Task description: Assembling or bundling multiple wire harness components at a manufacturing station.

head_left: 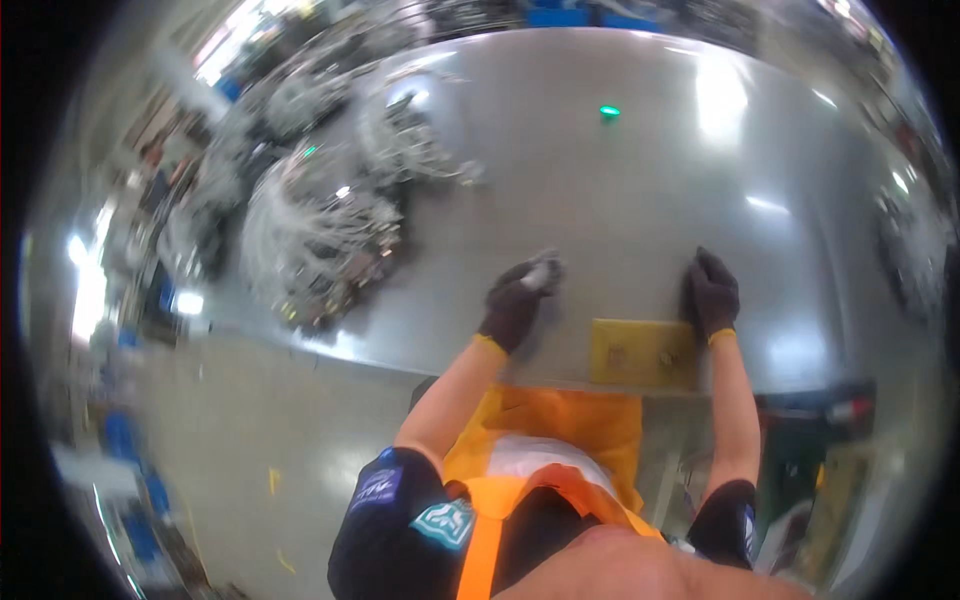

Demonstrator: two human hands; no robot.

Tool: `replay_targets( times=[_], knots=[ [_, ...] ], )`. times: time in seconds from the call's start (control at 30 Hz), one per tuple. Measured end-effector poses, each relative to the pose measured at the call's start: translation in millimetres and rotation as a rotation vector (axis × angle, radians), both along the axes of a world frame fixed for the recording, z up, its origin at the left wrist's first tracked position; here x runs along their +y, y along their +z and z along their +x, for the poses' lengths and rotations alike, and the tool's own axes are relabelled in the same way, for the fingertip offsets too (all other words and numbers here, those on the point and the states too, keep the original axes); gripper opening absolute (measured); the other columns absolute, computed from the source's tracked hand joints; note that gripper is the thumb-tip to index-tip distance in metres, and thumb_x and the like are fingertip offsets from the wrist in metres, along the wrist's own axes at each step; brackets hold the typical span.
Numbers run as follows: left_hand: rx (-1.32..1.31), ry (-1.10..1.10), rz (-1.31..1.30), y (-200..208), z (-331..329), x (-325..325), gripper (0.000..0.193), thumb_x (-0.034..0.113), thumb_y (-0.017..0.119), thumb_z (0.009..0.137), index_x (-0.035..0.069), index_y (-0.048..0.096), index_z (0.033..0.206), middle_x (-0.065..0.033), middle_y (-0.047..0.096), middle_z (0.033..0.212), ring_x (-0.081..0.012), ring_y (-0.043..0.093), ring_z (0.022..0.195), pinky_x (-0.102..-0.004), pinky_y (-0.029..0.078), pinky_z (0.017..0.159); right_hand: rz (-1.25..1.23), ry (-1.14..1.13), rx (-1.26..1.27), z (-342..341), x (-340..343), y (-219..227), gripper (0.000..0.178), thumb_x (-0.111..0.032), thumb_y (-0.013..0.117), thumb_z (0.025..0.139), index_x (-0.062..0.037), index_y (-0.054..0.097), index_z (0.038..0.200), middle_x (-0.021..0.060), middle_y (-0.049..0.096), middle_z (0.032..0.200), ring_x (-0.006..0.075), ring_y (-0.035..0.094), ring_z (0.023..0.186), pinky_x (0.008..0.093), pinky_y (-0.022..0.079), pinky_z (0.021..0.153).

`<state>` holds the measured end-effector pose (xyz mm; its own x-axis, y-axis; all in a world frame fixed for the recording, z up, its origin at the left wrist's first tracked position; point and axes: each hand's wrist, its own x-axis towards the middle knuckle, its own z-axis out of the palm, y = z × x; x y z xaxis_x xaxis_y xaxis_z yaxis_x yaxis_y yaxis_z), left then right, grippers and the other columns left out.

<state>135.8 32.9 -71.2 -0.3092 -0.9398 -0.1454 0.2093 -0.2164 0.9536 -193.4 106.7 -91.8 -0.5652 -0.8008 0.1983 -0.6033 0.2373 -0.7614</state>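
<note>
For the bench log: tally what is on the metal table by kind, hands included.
Gloved hands: 2, left hand and right hand
Yellow flat plate: 1
Small pale object under the left hand: 1
Heaps of white wire bundles: 2, roughly; they blur together
Green light spot: 1
Total: 7

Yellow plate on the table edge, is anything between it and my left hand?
Nothing visible: bare metal table lies between the left hand and the yellow plate. The right hand already touches its far right corner.
</note>
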Motion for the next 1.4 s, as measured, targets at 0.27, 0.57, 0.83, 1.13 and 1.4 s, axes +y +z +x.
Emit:
replay_targets(
  times=[0.27, 0.57, 0.83, 1.13, 1.4],
  knots=[
    [-1.135, 0.819, -1.274, 113, 111, -163, 0.082, 0.04, 0.067, 0.086, -0.002, 0.029, 0.145, -0.0308, 0.029, 0.147, -0.048, 0.025, 0.138, -0.0492, 0.029, 0.113, 0.064, 0.24, 0.646, 90, -56, -9, 0.034, -0.024, 0.052, 0.095, -0.0106, 0.059, 0.126, 0.0142, 0.057, 0.132, 0.0353, 0.049, 0.125, 0.0437, 0.036, 0.108],
    [-1.234, 0.576, -0.502, 147, 167, -297, 0.085, 0.05, 0.07, 0.073, 0.013, 0.04, 0.143, -0.0258, 0.058, 0.126, -0.0431, 0.056, 0.116, -0.0443, 0.043, 0.1, 0.1, 0.205, 0.65, 94, -60, -6, 0.034, -0.023, 0.052, 0.096, -0.0099, 0.059, 0.126, 0.0148, 0.057, 0.132, 0.0358, 0.049, 0.125, 0.0448, 0.037, 0.107],
    [-1.095, 0.614, -1.196, 75, 122, -259, 0.049, 0.015, 0.06, 0.074, 0.01, 0.059, 0.123, -0.0163, 0.067, 0.108, -0.0361, 0.064, 0.095, -0.0452, 0.051, 0.086, 0.018, 0.217, 0.63, 99, -60, -5, 0.031, -0.023, 0.053, 0.095, -0.0079, 0.063, 0.12, 0.0157, 0.059, 0.13, 0.0362, 0.051, 0.123, 0.0437, 0.037, 0.107],
    [-0.737, 0.285, -1.35, 111, 90, -156, 0.052, 0.003, 0.057, 0.07, 0.017, 0.062, 0.12, -0.0129, 0.068, 0.095, -0.0343, 0.066, 0.083, -0.0458, 0.052, 0.073, -0.001, 0.236, 0.401, 88, -68, -6, 0.032, -0.022, 0.056, 0.094, -0.0052, 0.064, 0.12, 0.0173, 0.059, 0.129, 0.0331, 0.052, 0.123, 0.0408, 0.041, 0.106],
    [-0.635, -0.095, -1.314, 127, 100, -124, 0.042, 0.006, 0.07, 0.078, 0.003, 0.062, 0.119, -0.0165, 0.07, 0.099, -0.0226, 0.069, 0.091, -0.0343, 0.054, 0.08, -0.205, 0.932, -1.655, 236, -149, 105, 0.037, -0.02, 0.045, 0.103, -0.0003, 0.047, 0.134, 0.0121, 0.057, 0.126, 0.0216, 0.055, 0.121, 0.0334, 0.046, 0.101]
  ],
)
